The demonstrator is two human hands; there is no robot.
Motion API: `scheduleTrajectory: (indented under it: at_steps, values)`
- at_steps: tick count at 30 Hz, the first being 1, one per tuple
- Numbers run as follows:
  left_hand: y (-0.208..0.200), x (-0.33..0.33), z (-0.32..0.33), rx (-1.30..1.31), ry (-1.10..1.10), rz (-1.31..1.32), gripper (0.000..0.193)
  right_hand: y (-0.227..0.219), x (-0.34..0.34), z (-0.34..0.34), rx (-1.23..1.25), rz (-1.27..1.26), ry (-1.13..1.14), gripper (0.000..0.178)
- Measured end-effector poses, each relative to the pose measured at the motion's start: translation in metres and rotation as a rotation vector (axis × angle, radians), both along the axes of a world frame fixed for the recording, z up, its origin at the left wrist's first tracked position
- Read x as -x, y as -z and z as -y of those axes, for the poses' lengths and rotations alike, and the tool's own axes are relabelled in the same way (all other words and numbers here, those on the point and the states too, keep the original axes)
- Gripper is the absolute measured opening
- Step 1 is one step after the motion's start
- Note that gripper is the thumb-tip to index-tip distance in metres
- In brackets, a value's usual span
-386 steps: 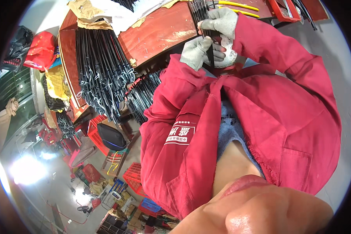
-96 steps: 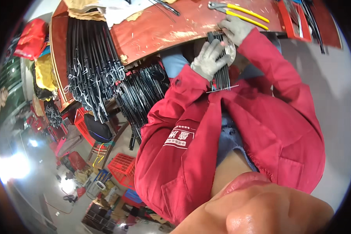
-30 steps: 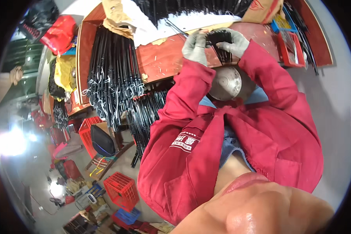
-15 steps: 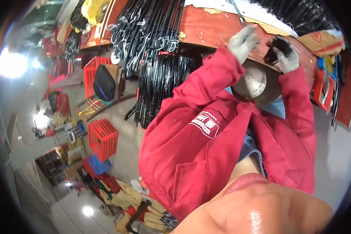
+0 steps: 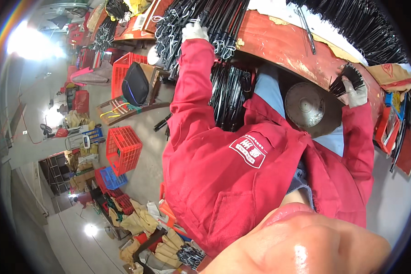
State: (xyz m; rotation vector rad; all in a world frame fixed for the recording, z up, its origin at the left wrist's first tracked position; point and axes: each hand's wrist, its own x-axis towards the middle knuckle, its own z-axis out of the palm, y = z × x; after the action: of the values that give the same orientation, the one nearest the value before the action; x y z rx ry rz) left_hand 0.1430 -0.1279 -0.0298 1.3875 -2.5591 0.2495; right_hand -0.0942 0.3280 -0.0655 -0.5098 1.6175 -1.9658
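Note:
My left hand (image 5: pixel 195 33), in a white glove, reaches over a pile of thin black rods with white cord loops (image 5: pixel 169 48) at the far edge of the red table. Its fingers are bent down among the loop ends; exactly what they pinch is too small to make out. My right hand (image 5: pixel 355 93), gloved too, is closed around a fanned bunch of thin black strips (image 5: pixel 349 78) at the table's right side. One slim black rod (image 5: pixel 307 32) lies on the tabletop between the hands.
The worn red tabletop (image 5: pixel 278 39) curves before me. More black rods (image 5: pixel 365 32) are heaped at the far right, near a brown sack (image 5: pixel 390 75). Below the table stand a round metal disc (image 5: pixel 305 105) and bundled black rods (image 5: pixel 230 91). Red crates (image 5: pixel 123 148) sit on the left floor.
My left hand has swung left from the table's middle onto the pile of looped rods. My right hand still holds its bunch, now fanned out and somewhat lower and further right.

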Motion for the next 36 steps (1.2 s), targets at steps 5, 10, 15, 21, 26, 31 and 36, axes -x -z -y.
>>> scheduleTrajectory:
  at_steps: [5,10,15,21,26,31,36]
  values:
    - [-0.003,-0.007,0.024,-0.201,-0.026,-0.37,0.026,-0.003,-0.005,0.002,0.025,-0.109,0.036,0.033]
    - [-0.021,-0.028,0.021,-0.335,0.23,-0.115,0.028,-0.006,-0.004,-0.007,0.008,-0.073,0.044,0.037]
    - [-0.016,-0.01,0.092,-0.072,-0.034,-0.036,0.029,-0.015,-0.009,0.004,-0.025,-0.117,0.025,0.037]
    - [-0.039,-0.001,0.065,-0.658,0.106,-0.192,0.028,-0.026,-0.023,0.013,-0.031,-0.246,0.039,0.037]
    - [-0.054,-0.01,0.035,-1.62,0.238,-0.858,0.031,-0.033,-0.029,0.015,-0.042,-0.172,0.052,0.035]
    - [-0.036,0.025,-0.001,-2.654,-0.012,-1.186,0.018,-0.036,-0.041,0.018,-0.005,-0.192,0.096,0.034]
    - [-0.02,0.058,-0.057,-2.079,0.581,-1.377,0.022,-0.042,-0.04,0.015,-0.044,-0.229,0.046,0.035]
